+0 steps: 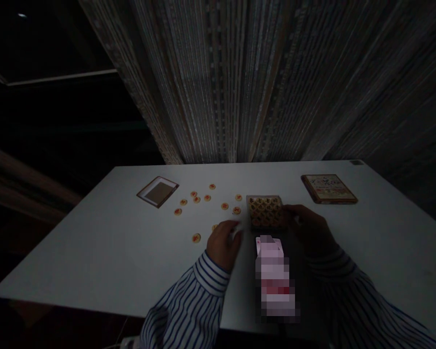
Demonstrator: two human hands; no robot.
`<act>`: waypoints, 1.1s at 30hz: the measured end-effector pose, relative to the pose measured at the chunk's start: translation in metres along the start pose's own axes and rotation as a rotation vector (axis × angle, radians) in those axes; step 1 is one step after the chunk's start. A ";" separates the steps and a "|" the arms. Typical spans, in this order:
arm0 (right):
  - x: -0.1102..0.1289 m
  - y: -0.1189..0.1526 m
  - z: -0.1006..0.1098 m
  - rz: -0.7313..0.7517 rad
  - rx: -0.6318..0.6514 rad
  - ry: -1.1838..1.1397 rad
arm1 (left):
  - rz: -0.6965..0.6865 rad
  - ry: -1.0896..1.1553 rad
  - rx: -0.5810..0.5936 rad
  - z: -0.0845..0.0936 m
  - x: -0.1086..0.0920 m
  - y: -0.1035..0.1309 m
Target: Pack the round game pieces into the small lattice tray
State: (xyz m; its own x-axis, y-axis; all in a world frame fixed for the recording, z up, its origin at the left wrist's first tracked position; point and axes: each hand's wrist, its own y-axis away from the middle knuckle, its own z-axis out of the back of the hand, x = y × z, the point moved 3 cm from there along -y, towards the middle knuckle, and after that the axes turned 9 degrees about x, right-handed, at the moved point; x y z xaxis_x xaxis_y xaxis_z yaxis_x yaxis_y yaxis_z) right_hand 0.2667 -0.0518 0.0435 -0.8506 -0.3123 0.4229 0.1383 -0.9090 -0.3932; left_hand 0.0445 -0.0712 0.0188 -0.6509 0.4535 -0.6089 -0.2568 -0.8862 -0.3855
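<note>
A small open box [264, 229] packed with rows of round Chinese chess pieces [265, 208] rests on the white table. At its right rim is my right hand [310, 230], with bent fingers gripping the edge. My left hand [223, 245] hovers left of the box, thumb and forefinger curved with a gap between them; the fingertips are slightly blurred, and I see nothing held. Close to it, one piece [214, 227] is partly hidden behind the hand. Another loose piece [196, 238] lies farther left, and several red-marked pieces [207, 198] are scattered beyond.
A phone [276, 276] with a lit, pixelated screen lies in front of the box. At the left sits a shallow open lid or tray [159, 192]. A flat printed case [329, 188] is at the right. Behind the table [105, 242] hangs a striped curtain [232, 87].
</note>
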 end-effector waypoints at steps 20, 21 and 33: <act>0.087 -0.007 -0.047 0.432 0.241 -0.013 | 0.072 -0.400 0.018 0.030 0.051 0.022; 0.087 -0.008 -0.049 0.441 0.250 -0.015 | 0.069 -0.398 0.025 0.028 0.052 0.022; 0.054 -0.010 -0.052 0.379 0.093 -0.036 | 0.116 -0.420 0.138 0.019 0.044 0.014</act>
State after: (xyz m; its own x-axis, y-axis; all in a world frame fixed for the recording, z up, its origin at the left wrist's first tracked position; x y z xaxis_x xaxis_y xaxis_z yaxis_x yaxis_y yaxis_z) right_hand 0.1929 -0.0446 0.0275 -0.7126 -0.6385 0.2908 0.4857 -0.7480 -0.4523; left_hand -0.0013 -0.0656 -0.0005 -0.9069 0.2980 -0.2977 -0.2394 -0.9462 -0.2177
